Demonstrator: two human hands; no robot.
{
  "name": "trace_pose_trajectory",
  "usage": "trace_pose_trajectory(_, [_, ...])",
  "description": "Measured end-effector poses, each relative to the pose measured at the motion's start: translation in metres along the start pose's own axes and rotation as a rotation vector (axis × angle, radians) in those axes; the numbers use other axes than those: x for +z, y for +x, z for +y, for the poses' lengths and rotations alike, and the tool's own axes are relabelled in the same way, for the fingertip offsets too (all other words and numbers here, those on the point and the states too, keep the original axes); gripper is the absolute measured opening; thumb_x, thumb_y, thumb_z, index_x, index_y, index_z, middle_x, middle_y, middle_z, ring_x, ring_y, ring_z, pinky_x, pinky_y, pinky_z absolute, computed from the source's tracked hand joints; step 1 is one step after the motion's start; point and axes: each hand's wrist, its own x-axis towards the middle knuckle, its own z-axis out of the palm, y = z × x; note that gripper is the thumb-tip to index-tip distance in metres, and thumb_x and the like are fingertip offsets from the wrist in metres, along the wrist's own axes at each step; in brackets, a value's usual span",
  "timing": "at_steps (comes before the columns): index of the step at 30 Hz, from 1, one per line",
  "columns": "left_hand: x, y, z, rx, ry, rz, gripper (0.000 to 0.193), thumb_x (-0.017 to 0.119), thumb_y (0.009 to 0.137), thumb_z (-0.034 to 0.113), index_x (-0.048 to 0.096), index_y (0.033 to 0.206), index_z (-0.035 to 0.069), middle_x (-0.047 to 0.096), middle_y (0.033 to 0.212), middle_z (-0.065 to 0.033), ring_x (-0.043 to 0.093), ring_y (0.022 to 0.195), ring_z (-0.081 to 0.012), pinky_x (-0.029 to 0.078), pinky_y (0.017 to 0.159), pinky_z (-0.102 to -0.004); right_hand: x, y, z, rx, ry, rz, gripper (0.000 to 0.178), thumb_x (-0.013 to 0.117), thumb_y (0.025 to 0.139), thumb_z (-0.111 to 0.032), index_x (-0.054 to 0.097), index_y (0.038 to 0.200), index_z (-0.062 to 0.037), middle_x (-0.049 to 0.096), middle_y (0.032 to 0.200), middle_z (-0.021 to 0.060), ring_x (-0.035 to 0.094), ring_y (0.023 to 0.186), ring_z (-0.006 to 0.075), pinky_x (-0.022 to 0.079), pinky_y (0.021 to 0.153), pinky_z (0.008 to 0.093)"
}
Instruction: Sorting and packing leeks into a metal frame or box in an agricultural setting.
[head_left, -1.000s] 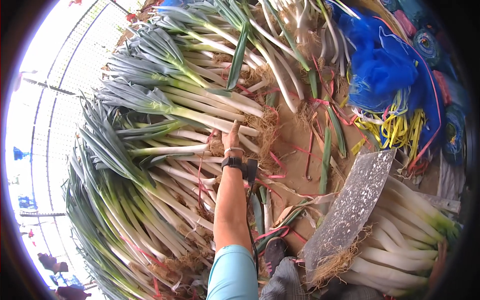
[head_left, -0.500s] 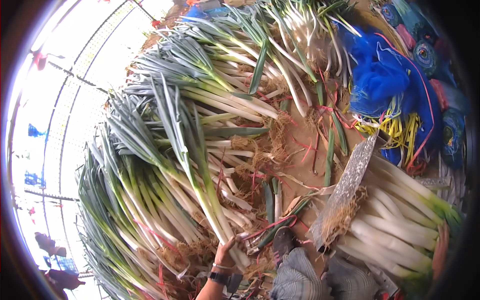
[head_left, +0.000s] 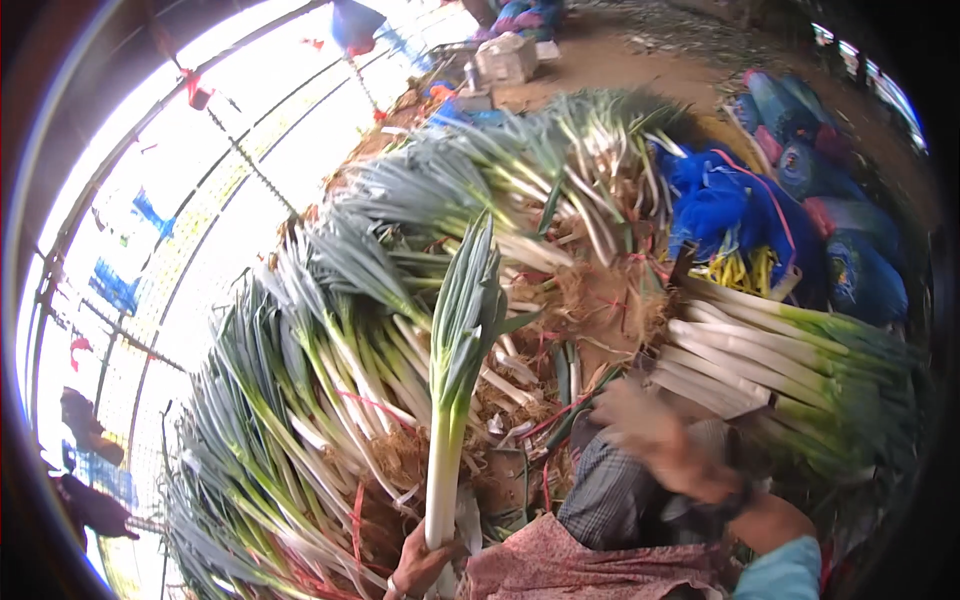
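My left hand is closed round the white lower end of a leek near the bottom edge. The leek stands nearly upright in the view, its grey-green leaves pointing away from me. My right hand is over my knee, beside a stack of clean white leeks. It is smeared by motion, so its grip cannot be made out. To the left and ahead spreads a large heap of leeks with brown roots showing.
Blue netting and yellow strips lie beyond the white leeks. Stuffed net sacks line the far right. A pale box stands at the back. Wire fencing runs along the left. Red ties lie among the roots.
My left hand has drawn closer, and the leek has swung from a leftward slant to nearly upright. My right hand has come into view. The view has tilted up, showing more background.
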Motion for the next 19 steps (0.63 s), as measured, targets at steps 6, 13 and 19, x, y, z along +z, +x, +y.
trace_pose_trajectory(6, [0.011,0.003,-0.004,0.311,0.579,-0.131,0.050,0.064,0.085,0.006,0.047,0.131,0.002,0.059,0.108,-0.0071,0.060,0.091,-0.0178,0.049,0.079,-0.0308,0.129,0.057,0.150,0.410,0.325,-0.111,0.074,0.081,0.074,-0.035,0.047,0.133,-0.0046,0.053,0.125,0.0116,0.047,0.121,0.0192,0.037,0.103,0.0431])
trace_pose_trajectory(13, [0.048,-0.124,-0.015,0.624,1.171,0.333,0.050,0.061,0.089,0.009,0.044,0.136,0.003,0.056,0.128,-0.0141,0.059,0.102,-0.0295,0.049,0.088,-0.0377,0.138,0.002,0.069,-0.112,0.703,0.232,0.027,0.075,0.077,-0.015,0.061,0.096,-0.0025,0.062,0.086,0.0040,0.060,0.072,0.0151,0.049,0.067,0.0301])
trace_pose_trajectory(19, [0.032,-0.045,-0.026,0.660,0.935,-0.301,0.076,0.072,0.081,0.044,0.035,0.143,0.019,0.047,0.137,-0.0145,0.062,0.099,-0.0351,0.056,0.072,-0.0447,0.068,-0.090,-0.014,-0.549,0.793,0.106,0.039,0.068,0.083,-0.013,0.047,0.114,-0.0018,0.059,0.090,0.0054,0.061,0.079,0.0154,0.055,0.074,0.0297])
